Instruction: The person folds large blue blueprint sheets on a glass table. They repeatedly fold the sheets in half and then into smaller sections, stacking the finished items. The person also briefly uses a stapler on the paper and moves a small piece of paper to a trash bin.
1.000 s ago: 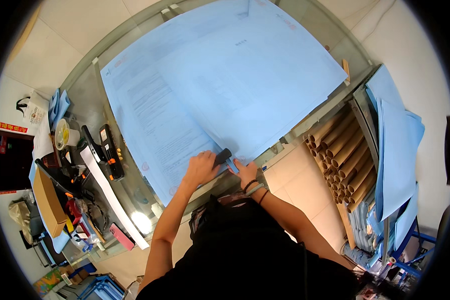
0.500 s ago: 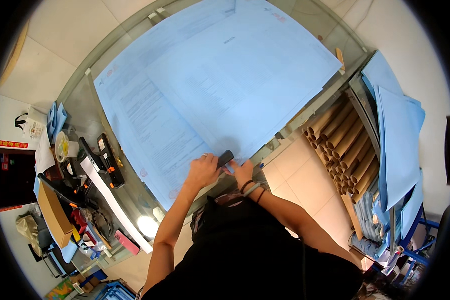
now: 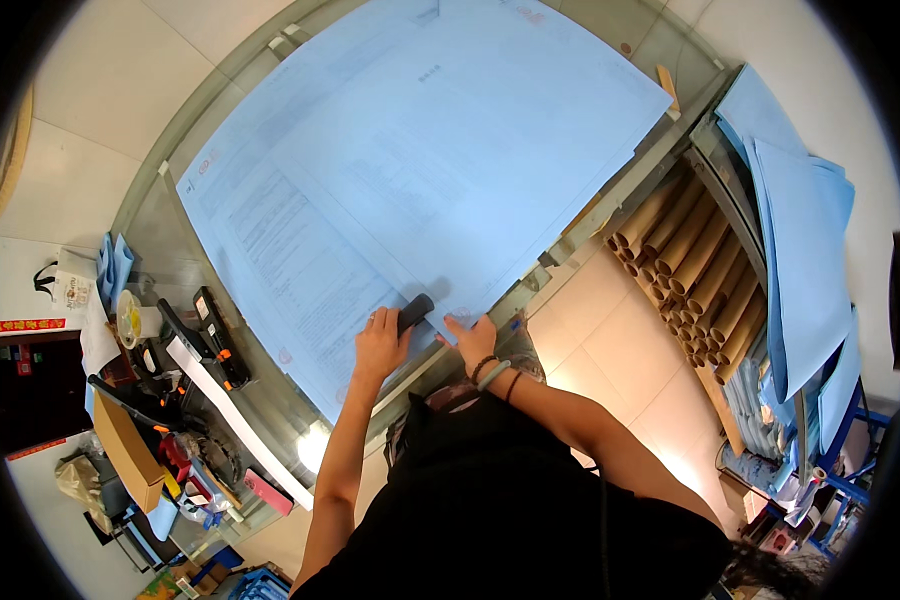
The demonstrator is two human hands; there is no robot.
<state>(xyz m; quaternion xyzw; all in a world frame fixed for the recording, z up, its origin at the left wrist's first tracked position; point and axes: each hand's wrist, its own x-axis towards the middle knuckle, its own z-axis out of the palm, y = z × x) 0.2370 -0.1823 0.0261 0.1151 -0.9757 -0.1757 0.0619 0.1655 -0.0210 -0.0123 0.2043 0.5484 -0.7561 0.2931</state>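
Observation:
Large printed blue sheets [image 3: 450,170] lie overlapped on a glass-topped table. At their near edge my left hand [image 3: 378,345] is closed around a short black cylinder [image 3: 416,313], which leans up and to the right; its lower end is hidden by my fingers. Just to the right, my right hand [image 3: 477,340] rests at the near corner of the upper sheet with thumb and fingers apart, beside a faint reddish mark. More red marks show at other corners of the sheets. Dark bands circle my right wrist.
Brown cardboard tubes [image 3: 705,265] are stacked right of the table, with folded blue sheets [image 3: 795,250] above them. On the left lie a black-and-orange tool [image 3: 220,340], a white strip [image 3: 240,420], a pink phone [image 3: 268,492] and a cardboard box [image 3: 130,445]. The glass table's edge [image 3: 590,240] runs diagonally.
My left hand has drawn left with the black cylinder, away from my right hand. My right hand's thumb and fingers have spread, and a gap now shows between the hands.

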